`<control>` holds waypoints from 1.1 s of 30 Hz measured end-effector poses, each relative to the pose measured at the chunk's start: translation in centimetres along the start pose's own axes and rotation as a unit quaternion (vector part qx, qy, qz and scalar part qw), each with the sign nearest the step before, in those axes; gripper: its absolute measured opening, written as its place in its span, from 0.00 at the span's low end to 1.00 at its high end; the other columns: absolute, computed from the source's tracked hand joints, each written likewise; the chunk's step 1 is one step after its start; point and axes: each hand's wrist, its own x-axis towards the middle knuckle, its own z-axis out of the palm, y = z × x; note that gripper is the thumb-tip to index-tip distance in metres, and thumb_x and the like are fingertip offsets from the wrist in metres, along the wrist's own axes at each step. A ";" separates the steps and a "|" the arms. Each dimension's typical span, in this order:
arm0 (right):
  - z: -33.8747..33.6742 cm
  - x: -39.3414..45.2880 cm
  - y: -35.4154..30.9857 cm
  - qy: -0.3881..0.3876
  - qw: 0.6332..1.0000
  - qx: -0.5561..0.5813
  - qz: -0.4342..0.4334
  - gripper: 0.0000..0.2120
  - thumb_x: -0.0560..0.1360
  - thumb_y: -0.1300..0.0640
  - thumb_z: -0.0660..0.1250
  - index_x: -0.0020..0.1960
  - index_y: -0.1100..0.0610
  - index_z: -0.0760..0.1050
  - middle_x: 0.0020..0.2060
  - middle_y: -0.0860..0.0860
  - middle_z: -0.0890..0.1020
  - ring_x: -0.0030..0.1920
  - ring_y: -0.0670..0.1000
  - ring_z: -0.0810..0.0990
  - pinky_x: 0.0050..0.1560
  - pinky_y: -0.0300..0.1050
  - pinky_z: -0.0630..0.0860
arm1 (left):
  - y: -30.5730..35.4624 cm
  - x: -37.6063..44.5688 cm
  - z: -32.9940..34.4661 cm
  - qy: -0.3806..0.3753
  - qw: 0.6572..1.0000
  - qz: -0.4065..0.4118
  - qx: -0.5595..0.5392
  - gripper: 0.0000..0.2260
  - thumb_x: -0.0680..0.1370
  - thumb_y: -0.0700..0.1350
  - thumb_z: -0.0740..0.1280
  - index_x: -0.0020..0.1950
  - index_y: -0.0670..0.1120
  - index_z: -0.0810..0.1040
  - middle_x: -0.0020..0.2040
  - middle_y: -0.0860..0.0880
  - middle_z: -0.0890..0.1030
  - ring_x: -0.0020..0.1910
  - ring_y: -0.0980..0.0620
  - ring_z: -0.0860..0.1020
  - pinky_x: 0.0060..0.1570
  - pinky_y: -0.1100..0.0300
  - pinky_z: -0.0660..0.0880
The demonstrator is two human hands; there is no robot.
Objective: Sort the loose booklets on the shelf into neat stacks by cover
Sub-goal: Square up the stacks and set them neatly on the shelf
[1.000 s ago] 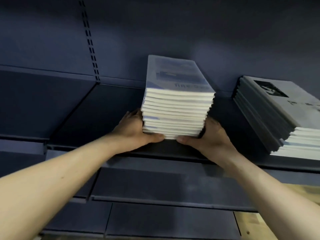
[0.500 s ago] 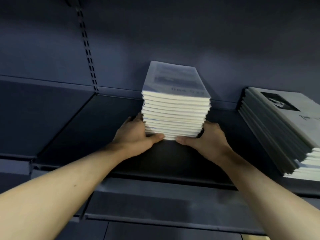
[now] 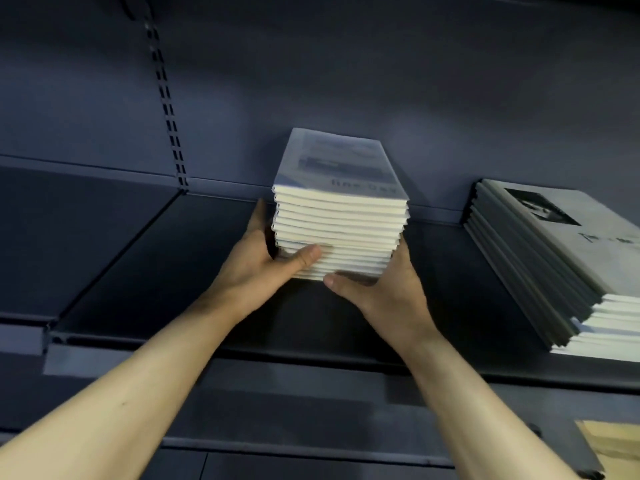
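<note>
Because your two hands bracket the pale-covered stack (image 3: pixel 337 216) at its near end, any push or squaring will run along its long axis, straight away from you toward the back panel (image 3: pixel 381 81). Your left hand (image 3: pixel 266 261) clasps the left side, thumb laid across the page edges, fingers hidden behind; your right hand (image 3: pixel 388 289) cups the lower right corner, thumb under the front edge. Both are equally near, so neither leads. That stack sits mid-shelf on the dark shelf (image 3: pixel 138 265), its far end close to the panel, leaving little travel backward. A grey-covered stack (image 3: pixel 554 258) lies well apart to the right, fanned and angled; open shelf lies to the left.
</note>
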 end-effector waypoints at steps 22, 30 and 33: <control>0.9 -0.6 -2.2 0.067 0.970 0.222 -0.075 0.59 0.66 0.50 0.76 0.80 0.48 0.37 0.70 0.30 0.62 0.68 0.28 0.64 0.67 0.30 0.66 | 0.9 -0.1 1.4 0.097 0.984 0.048 -0.141 0.46 0.73 0.62 0.69 0.79 0.61 0.40 0.73 0.70 0.62 0.68 0.74 0.64 0.71 0.62 0.61; 3.1 1.8 -2.0 0.144 0.961 0.212 -0.106 0.25 0.75 0.49 0.70 0.69 0.53 0.70 0.51 0.43 0.84 0.51 0.37 0.82 0.49 0.29 0.76 | 0.2 3.0 2.7 0.134 0.978 0.114 -0.110 0.38 0.71 0.57 0.74 0.77 0.59 0.61 0.57 0.70 0.78 0.58 0.67 0.77 0.57 0.69 0.73; 3.1 2.1 -1.9 0.161 0.957 0.214 -0.109 0.22 0.74 0.49 0.71 0.65 0.54 0.74 0.49 0.43 0.84 0.51 0.37 0.82 0.49 0.30 0.76 | 0.2 3.0 2.6 0.134 0.973 0.124 -0.139 0.33 0.73 0.52 0.74 0.75 0.57 0.66 0.58 0.67 0.79 0.58 0.64 0.78 0.55 0.69 0.74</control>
